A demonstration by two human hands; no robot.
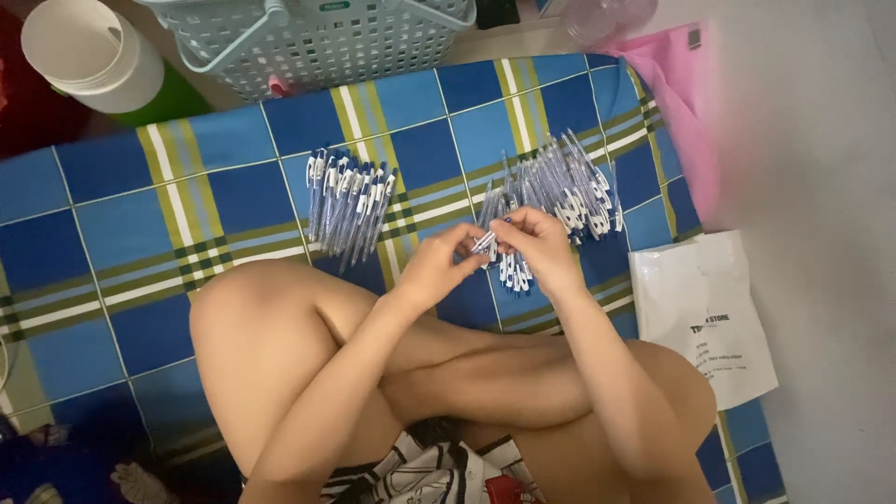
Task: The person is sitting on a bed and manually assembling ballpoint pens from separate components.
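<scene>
Head view: pen piles (350, 201) flanking hands (537, 245).

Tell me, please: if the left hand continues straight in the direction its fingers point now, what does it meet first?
The left hand points up and right, toward the right hand. It would first meet the small bunch of pens held there, which its fingertips seem to touch already. The loose pen pile lies further on.

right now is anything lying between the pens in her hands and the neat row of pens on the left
Nothing visible does. Between the held pens and the neat row lies only bare checked blanket; the left hand sits at that gap's near edge.
</scene>
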